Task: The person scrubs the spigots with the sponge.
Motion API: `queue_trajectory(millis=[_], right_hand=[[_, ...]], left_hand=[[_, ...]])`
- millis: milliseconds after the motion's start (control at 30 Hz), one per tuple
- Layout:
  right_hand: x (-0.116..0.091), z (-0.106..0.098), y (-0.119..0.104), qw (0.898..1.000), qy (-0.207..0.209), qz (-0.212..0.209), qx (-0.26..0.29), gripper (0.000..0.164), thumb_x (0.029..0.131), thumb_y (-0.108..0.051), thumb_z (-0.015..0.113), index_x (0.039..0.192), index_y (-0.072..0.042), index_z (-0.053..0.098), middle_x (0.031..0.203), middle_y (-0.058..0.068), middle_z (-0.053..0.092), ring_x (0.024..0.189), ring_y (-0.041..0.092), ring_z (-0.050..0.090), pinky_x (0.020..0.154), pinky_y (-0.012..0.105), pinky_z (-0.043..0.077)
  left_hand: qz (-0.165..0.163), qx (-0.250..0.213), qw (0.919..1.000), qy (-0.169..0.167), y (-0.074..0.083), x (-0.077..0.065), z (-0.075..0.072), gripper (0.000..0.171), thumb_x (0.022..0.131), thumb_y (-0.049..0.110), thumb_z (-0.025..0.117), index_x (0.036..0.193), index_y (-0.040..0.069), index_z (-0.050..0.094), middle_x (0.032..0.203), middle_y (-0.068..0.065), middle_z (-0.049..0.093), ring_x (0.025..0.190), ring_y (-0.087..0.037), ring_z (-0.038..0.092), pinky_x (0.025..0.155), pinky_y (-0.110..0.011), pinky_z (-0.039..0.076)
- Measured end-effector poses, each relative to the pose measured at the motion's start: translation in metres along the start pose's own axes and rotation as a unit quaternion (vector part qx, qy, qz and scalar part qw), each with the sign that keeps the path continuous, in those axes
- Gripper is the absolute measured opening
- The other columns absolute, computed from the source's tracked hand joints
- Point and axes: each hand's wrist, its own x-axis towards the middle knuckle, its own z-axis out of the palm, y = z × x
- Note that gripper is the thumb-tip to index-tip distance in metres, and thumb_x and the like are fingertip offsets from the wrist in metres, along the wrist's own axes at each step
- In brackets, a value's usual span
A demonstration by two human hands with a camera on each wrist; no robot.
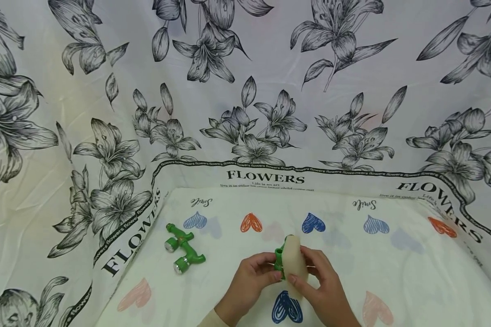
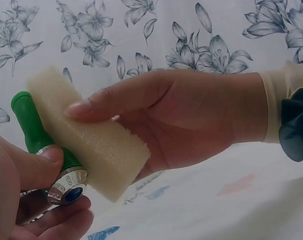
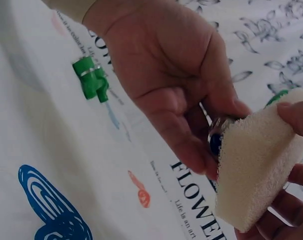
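Observation:
In the head view my left hand [image 1: 247, 281] pinches a green plastic faucet [image 1: 278, 258] between thumb and fingers. Its silver ring and blue cap show in the left wrist view, below the green tube [image 2: 29, 117]. A cream, coarse-pored sponge block [image 1: 294, 261] is gripped by my right hand [image 1: 325, 288], thumb on one face and fingers on the other. The sponge [image 2: 99, 145] lies against the side of the faucet. From the right wrist view, the sponge [image 3: 256, 165] hides most of the faucet, leaving its blue cap [image 3: 215, 143] partly visible.
Two more green faucets with silver-ringed ends, an upper one [image 1: 179, 237] and a lower one [image 1: 190, 259], lie close together on the left of the white heart-printed cloth [image 1: 221, 268]. A flower-printed curtain [image 1: 266, 59] rises behind and at the sides.

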Motion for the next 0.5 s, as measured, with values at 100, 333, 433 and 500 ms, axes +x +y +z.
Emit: queue_trajectory(millis=[100,333,433,500], right_hand=[[-0.0013,0.0032,-0.0049,1.0,-0.003,0.007,0.002,0.061,0.095,-0.022,0.088,0.15,-0.014,0.063,0.134,-0.004,0.063,0.116,0.02,0.062,0.099,0.034,0.059],[-0.0014,0.0051,-0.0047,1.0,-0.002,0.008,0.003,0.062,0.095,-0.021,0.089,0.15,-0.014,0.062,0.136,-0.003,0.063,0.117,0.019,0.062,0.099,0.033,0.059],[-0.0008,0.0051,-0.0035,1.0,-0.001,0.005,-0.003,0.062,0.094,-0.022,0.089,0.15,-0.015,0.062,0.136,-0.004,0.063,0.117,0.018,0.062,0.099,0.033,0.059],[-0.0002,0.0045,-0.0015,1.0,0.003,-0.006,-0.011,0.062,0.094,-0.021,0.089,0.15,-0.016,0.063,0.135,-0.004,0.063,0.116,0.017,0.063,0.098,0.033,0.059]], left_hand=[[-0.005,-0.003,1.0,0.007,-0.0005,0.0004,-0.0018,0.029,0.099,0.0,0.079,0.128,-0.003,0.074,0.122,-0.016,0.074,0.107,-0.027,0.072,0.093,-0.035,0.063],[-0.018,-0.008,0.9997,0.015,0.002,-0.0003,-0.0021,0.028,0.099,-0.001,0.079,0.126,-0.001,0.075,0.121,-0.015,0.074,0.107,-0.027,0.073,0.093,-0.035,0.063],[-0.017,-0.006,0.9997,0.014,0.0022,-0.0011,-0.002,0.027,0.099,0.0,0.079,0.126,-0.001,0.075,0.12,-0.015,0.075,0.107,-0.027,0.072,0.093,-0.034,0.063],[-0.015,-0.005,0.9998,0.01,0.0021,-0.002,-0.0021,0.027,0.099,0.001,0.08,0.126,-0.001,0.075,0.12,-0.014,0.074,0.107,-0.027,0.072,0.093,-0.033,0.062]])
